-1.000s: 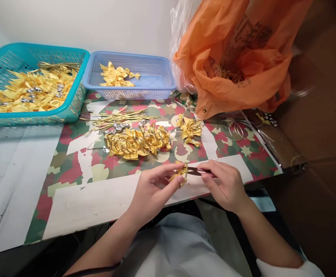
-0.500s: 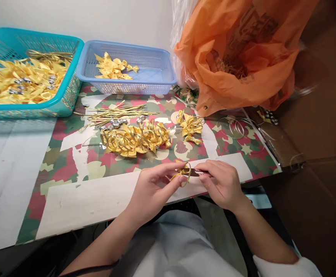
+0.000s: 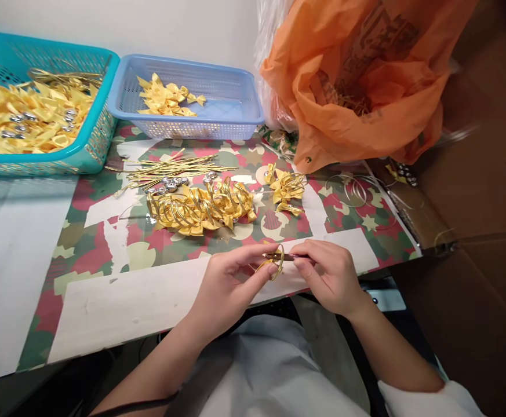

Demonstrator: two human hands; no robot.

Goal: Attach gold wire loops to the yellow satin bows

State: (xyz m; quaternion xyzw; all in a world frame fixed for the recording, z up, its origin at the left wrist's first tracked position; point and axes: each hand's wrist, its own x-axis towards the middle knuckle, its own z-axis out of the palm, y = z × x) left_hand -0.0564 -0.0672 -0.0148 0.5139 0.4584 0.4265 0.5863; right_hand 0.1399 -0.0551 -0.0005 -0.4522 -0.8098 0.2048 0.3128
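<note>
Between the thumb and fingers of my left hand [image 3: 230, 281] is a yellow ribbon bow with a loop of gold wire [image 3: 281, 263]; my fingers hide most of the bow. My right hand [image 3: 333, 278] is closed around a slim dark metal tool [image 3: 288, 256], whose kind I cannot make out. The tool's tip passes through the wire loop, close to the left fingertips. Beyond my hands lies a pile of finished-looking yellow bows with gold wire coils [image 3: 192, 208]. A smaller group of yellow bows [image 3: 286, 186] sits to its right.
Loose gold wire ties [image 3: 178, 168] and silver bells [image 3: 168, 184] lie behind the pile. A teal basket [image 3: 76, 155] of yellow ribbon pieces and a blue basket [image 3: 183, 124] with bows stand at the back. An orange plastic bag [image 3: 366, 136] is at right, near cardboard [image 3: 487, 174].
My right hand has come slightly left, and the dark tool reaches further through the wire loop. The left hand keeps its grip. The whole view has shifted a little.
</note>
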